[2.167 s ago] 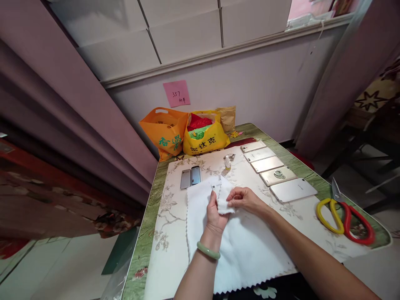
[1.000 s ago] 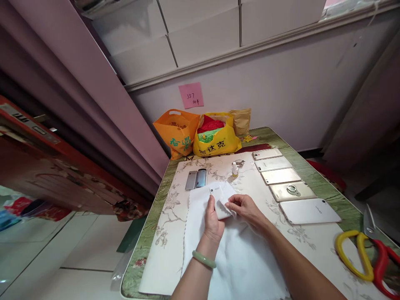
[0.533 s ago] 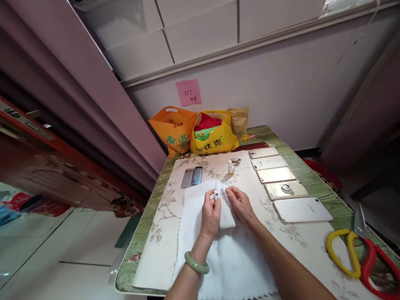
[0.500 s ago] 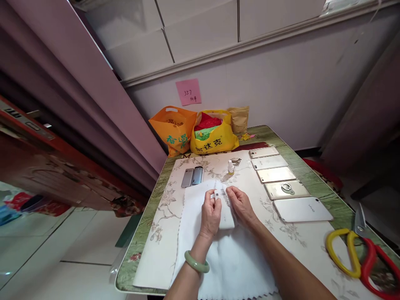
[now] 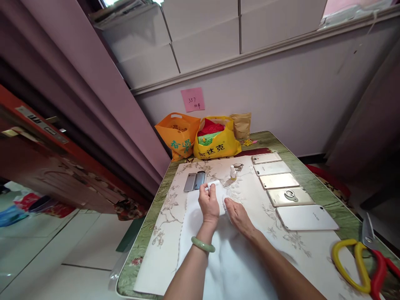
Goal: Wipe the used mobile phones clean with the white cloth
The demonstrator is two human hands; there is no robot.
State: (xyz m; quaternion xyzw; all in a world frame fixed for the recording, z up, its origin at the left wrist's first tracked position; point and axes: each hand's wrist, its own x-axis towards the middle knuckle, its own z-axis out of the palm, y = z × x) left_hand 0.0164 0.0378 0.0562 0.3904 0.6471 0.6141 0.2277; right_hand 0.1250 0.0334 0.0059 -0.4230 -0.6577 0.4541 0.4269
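My left hand point(image 5: 209, 206), with a green bangle point(image 5: 203, 245) on its wrist, is closed around a white phone point(image 5: 221, 195) held tilted above the cloth. Fingers and thumb cover part of the phone's near side. My right hand point(image 5: 240, 216) is closed on the edge of a white cloth point(image 5: 193, 223) at the phone's right side; its fingertips are partly hidden in the folds. The cloth spreads over the table below both hands, its left edge zigzag-cut. Just beyond the phone stands a small white-capped bottle point(image 5: 233, 173).
Several phones lie in a column on the right, the nearest a silver phone point(image 5: 308, 217). Two smaller phones point(image 5: 195, 181) lie left. Large scissors point(image 5: 364, 258) are at the right edge. An orange bag point(image 5: 178, 135), a yellow bag point(image 5: 217, 143) and a brown pouch point(image 5: 241, 125) stand at the back.
The phone has turned and lifted within my left hand, and the cloth is now drawn up along its right side by my right hand. The view has tilted slightly upward.
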